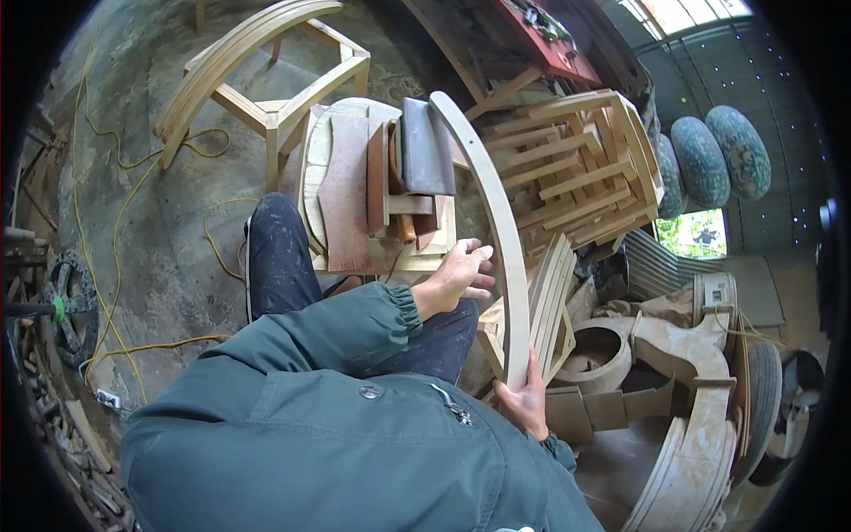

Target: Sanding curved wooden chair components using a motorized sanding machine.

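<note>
A long, pale curved wooden strip (503, 213) with a small hole near its far end rises in front of me. My right hand (525, 403) is wrapped round its near end. My left hand (459, 277) is beside the strip's left edge, fingers spread and holding nothing; a slight gap seems to separate them from the wood. Beyond that hand is a low wooden work stand (381, 259). On it are a reddish-brown sheet (346, 191) and a dark grey slab-like piece (428, 146) set among wooden blocks. The strip's far end is close to the slab's upper right corner.
A wooden frame with curved strips (239, 66) stands at the far left. Stacked slatted frames (576, 168) are right of the strip. A yellow cord (115, 239) trails over the floor (177, 248). Dusty machinery with a curved housing (700, 355) stands close on my right.
</note>
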The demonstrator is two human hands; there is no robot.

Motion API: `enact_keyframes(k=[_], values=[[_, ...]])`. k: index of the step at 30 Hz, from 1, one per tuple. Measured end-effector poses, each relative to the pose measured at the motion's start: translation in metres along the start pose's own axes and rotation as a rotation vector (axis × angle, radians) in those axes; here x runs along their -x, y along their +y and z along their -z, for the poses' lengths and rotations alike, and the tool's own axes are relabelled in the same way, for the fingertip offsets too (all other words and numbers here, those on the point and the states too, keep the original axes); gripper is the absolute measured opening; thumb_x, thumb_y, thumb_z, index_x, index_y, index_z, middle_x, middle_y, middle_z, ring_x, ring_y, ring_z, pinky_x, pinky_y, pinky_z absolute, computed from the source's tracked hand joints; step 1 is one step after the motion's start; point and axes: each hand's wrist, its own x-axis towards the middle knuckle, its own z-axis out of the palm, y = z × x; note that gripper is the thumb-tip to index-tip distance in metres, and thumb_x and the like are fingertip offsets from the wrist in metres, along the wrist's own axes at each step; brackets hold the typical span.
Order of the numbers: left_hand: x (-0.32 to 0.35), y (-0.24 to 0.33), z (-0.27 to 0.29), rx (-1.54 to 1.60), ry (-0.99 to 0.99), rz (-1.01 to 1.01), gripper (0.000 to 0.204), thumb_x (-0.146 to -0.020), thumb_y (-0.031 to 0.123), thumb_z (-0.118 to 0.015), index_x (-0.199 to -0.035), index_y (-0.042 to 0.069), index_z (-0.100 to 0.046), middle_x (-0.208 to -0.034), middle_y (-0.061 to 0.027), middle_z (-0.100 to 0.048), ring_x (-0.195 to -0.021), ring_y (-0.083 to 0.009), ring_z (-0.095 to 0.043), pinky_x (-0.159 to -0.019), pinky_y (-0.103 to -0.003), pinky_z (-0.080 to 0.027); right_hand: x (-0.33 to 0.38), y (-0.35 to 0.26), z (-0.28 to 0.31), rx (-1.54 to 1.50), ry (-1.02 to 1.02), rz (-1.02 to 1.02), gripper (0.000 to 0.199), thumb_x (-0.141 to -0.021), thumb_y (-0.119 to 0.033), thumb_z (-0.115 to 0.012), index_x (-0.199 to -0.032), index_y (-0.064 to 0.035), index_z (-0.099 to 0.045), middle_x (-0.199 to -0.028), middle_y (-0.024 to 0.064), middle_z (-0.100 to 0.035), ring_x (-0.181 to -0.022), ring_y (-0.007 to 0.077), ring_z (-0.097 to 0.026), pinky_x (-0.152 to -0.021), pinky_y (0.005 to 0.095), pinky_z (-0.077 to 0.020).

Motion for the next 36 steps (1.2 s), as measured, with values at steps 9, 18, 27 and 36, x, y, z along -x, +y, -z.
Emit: enact_keyframes(k=[9,18,27,36], values=[[0.016,0.026,0.067,0.15,0.069,-0.034,0.044,-0.105,0.028,-0.057,-0.142,0.009,-0.043,-0.117,-0.0118,-0.057,-0.096,-0.0258,-0.068,-0.079,-0.044,-0.061,-0.173,-0.054,-0.044,0.514,0.108,0.458,0.1,-0.079,-0.013,-0.071,-0.165,-0.0161,-0.02,-0.106,0.0316,-0.071,-0.092,0.0486,-0.072,-0.079,0.052,-0.0597],[0.023,0.04,0.097,0.158,0.144,-0.109,0.033,-0.107,0.026,-0.056,-0.135,0.009,-0.05,-0.114,-0.0115,-0.06,-0.1,-0.0273,-0.068,-0.081,-0.044,-0.061,-0.37,-0.175,-0.105,0.502,-0.023,0.516,0.095,-0.084,-0.018,-0.079,-0.163,-0.0103,-0.027,-0.102,0.0287,-0.072,-0.082,0.038,-0.074,-0.075,0.0458,-0.0605],[0.04,0.03,0.076,0.106,0.095,-0.143,0.032,-0.107,0.026,-0.056,-0.133,0.009,-0.051,-0.111,-0.0098,-0.061,-0.096,-0.0244,-0.068,-0.08,-0.042,-0.061,-0.28,-0.105,-0.076,0.459,0.012,0.555,0.089,-0.09,-0.023,-0.075,-0.164,-0.013,-0.025,-0.106,0.0354,-0.07,-0.096,0.05,-0.071,-0.083,0.0541,-0.059],[0.044,-0.018,0.046,-0.013,-0.013,0.012,0.032,-0.106,0.027,-0.056,-0.132,0.009,-0.053,-0.108,-0.0097,-0.058,-0.093,-0.0254,-0.068,-0.078,-0.04,-0.061,0.002,0.018,-0.015,0.077,0.06,-0.088,0.089,-0.089,-0.016,-0.078,-0.164,-0.0128,-0.029,-0.122,0.0243,-0.072,-0.103,0.0366,-0.075,-0.087,0.0426,-0.0609]])
